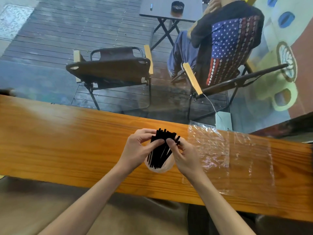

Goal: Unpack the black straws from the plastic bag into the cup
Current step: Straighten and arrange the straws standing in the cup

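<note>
A bunch of black straws [160,150] stands in a clear cup [165,167] on the wooden counter, its tops fanned out above the rim. My left hand [135,150] pinches the straw tops from the left with thumb and fingers. From the right, my right hand [183,155] holds the same tops, thumb pressed against them. An empty clear plastic bag [228,155] lies flat on the counter just right of the cup, partly under my right wrist.
The wooden counter [67,141] runs left to right, with a glass pane behind it. Beyond the glass stand an empty folding chair [111,68], a seated person [225,41] and a small table [171,9]. A small grey box [223,121] sits at the counter's far edge.
</note>
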